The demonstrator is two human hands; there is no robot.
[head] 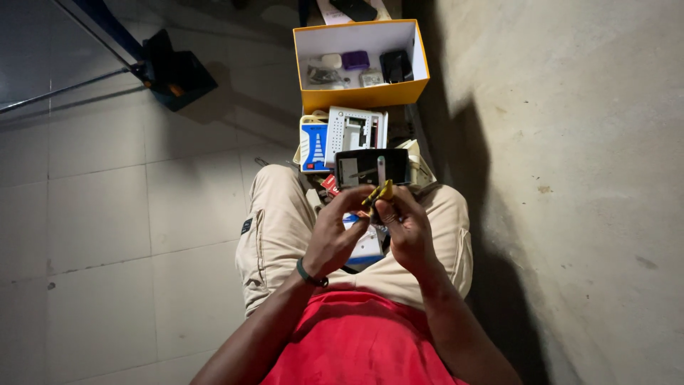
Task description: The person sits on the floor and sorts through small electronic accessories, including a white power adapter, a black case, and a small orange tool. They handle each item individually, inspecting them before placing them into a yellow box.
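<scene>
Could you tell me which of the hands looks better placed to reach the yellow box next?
Probably the left hand: its fingers only touch the yellow tool, while the right hand grips it. The yellow box lies straight ahead on the floor.

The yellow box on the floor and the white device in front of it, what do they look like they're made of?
The yellow box looks like matte cardboard: thin flat walls, folded corners, white inside. The white device looks like moulded plastic with a dull sheen, going by its rounded edges and cut slots, though the dim light leaves that uncertain.
</scene>
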